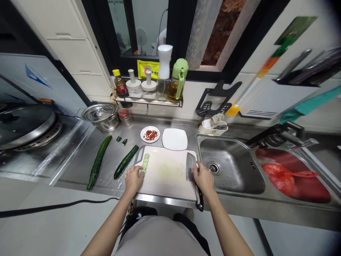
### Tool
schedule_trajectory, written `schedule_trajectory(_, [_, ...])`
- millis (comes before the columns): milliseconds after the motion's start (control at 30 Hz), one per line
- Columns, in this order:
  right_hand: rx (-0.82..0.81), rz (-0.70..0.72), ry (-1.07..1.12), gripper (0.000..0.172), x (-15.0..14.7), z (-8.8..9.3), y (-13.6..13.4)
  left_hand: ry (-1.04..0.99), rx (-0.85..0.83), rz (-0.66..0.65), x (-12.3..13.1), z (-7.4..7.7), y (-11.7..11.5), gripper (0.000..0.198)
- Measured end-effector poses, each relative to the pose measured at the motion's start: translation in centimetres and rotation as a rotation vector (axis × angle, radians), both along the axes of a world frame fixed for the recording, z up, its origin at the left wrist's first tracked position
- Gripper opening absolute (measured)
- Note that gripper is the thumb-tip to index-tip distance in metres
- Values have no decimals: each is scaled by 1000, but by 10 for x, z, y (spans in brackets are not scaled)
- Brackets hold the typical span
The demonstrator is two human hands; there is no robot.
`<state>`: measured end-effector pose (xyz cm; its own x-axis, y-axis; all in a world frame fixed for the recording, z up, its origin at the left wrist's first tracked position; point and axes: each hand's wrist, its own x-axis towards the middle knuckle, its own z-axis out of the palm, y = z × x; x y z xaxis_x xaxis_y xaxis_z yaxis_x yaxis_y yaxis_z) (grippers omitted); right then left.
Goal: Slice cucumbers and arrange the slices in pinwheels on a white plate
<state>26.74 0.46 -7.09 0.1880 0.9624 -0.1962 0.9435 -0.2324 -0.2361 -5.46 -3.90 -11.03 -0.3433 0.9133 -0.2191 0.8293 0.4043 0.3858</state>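
Left hand: the left hand (pixel 134 179) has thumb and fingers closed at the near end of the slices (pixel 145 161), seemingly to keep the row together.
Right hand: the right hand (pixel 204 177) has its fingers at the knife (pixel 190 167); whether they grip it or merely rest cannot be told.
Knife: blade on the board, handle towards the person past the right hand, likely for easy reach and clear of the slices.
Board: the board (pixel 165 185) lies between both hands, its middle bare, perhaps as cutting room.
Cucumbers: a shorter cucumber (pixel 126 162) just left of the left hand, a longer cucumber (pixel 99 163) farther left, probably parked off the board.
Dishes: beyond the hands, a small dish (pixel 144 131) holding red bits (pixel 150 135) and a white plate (pixel 174 139), presumably within reach.
Sink: the sink (pixel 237 170), set into the bench (pixel 80 174) right of the right hand.
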Motion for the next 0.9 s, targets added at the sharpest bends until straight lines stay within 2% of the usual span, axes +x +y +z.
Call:
schedule_trajectory(133, [45, -27, 68, 41, 4, 1, 16, -149, 135, -40, 8, -3, 14, 21])
schedule_trajectory(267, [60, -38, 112, 42, 1, -3, 52, -302, 207, -155, 36, -3, 50, 24])
schedule_trajectory(333, [47, -47, 98, 42, -2, -5, 78, -290, 199, -180, 53, -1, 75, 28])
schedule_trajectory(467, [-10, -47, 52, 43, -4, -9, 130, -191, 97, -106, 76, 3, 131, 42])
schedule_trajectory(600, [-107, -76, 52, 44, -4, -18, 159, -183, -35, -82, 84, 1, 171, 43])
schedule_trajectory(700, [-130, -83, 77, 42, -7, -26, 167, -159, -87, -83, 88, -6, 185, 41])
schedule_trajectory(900, [-153, -142, 114, 32, -13, -40, 178, -129, -96, -45, 101, -15, 194, 35])
